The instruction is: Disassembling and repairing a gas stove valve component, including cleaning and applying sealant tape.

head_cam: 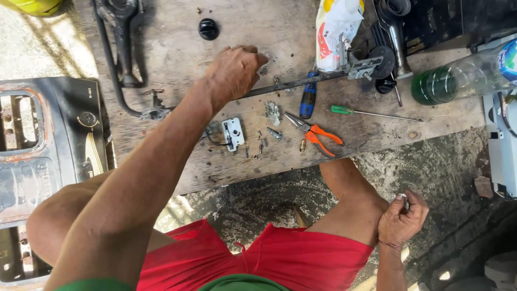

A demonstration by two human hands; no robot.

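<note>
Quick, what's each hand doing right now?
Left hand: fingers curled on the wooden board; holding anything, cannot tell.
Right hand: fingers closed on a small metal part.

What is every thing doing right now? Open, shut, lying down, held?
Left hand: closed, on the metal rod.
Right hand: pinching a small part.
Pliers: jaws shut, lying flat.
Green screwdriver: lying flat.
Blue screwdriver: lying flat.
Bottle: on its side.
Black knob: loose on the board.

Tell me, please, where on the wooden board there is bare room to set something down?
Bare wood lies on the board between the black knob and the left hand, and along the near edge right of the orange pliers. It is crowded around the white metal plate, with screws and springs, and by the white bag.
</note>
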